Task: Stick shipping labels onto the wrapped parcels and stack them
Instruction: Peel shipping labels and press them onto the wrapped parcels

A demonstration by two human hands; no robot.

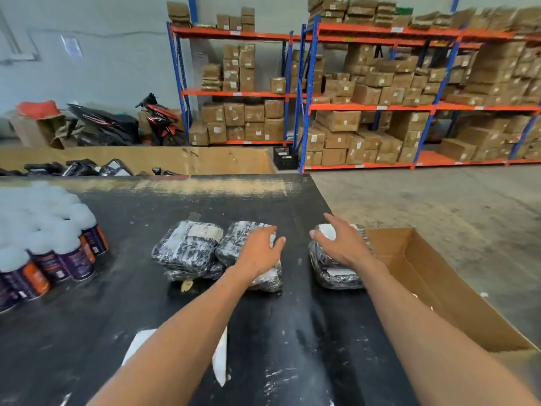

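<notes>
Three parcels wrapped in black-and-white plastic lie on the black table. The left parcel carries a pale label on its top and rests on another flat packet. My left hand lies palm-down on the middle parcel, fingers spread. My right hand rests on the right parcel, fingers apart over a white label at its top; a second white label shows on its near side. White label backing sheets lie near the table's front, partly hidden under my left forearm.
An open cardboard box stands at the table's right edge. Purple-and-orange spray cans with white caps crowd the left side. Beyond the table are a cardboard bin with dark packets, shelving full of cartons, and a motorbike.
</notes>
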